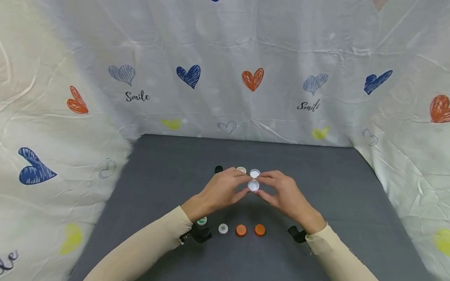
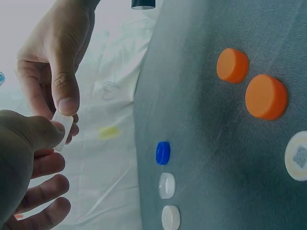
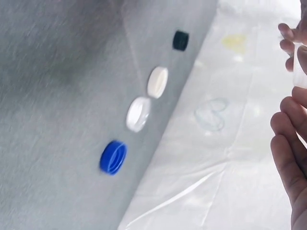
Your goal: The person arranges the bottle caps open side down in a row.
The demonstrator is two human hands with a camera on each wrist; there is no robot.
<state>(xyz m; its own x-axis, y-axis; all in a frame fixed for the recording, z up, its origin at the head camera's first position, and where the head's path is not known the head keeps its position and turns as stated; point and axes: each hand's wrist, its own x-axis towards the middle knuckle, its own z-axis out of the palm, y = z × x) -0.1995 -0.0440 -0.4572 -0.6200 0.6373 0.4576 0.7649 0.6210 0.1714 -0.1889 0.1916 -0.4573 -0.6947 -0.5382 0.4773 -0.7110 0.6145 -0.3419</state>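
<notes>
Cream-sleeved hands [image 1: 223,187] [image 1: 284,192] pinch 1 white cap [image 1: 253,186] above the gray table [image 1: 324,178].

Both arms [image 1: 139,247] [image 1: 351,271] stretch forward and inward, the hands [image 1: 223,188] [image 1: 285,193] pinching close together.

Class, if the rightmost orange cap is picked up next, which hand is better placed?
Probably the right hand: that orange cap lies nearer it than the left hand. Both pinch the white cap, so neither is free.

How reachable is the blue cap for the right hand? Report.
Probably yes: nothing covers the blue cap, though the right hand may first need to release the white disc it pinches.
</notes>
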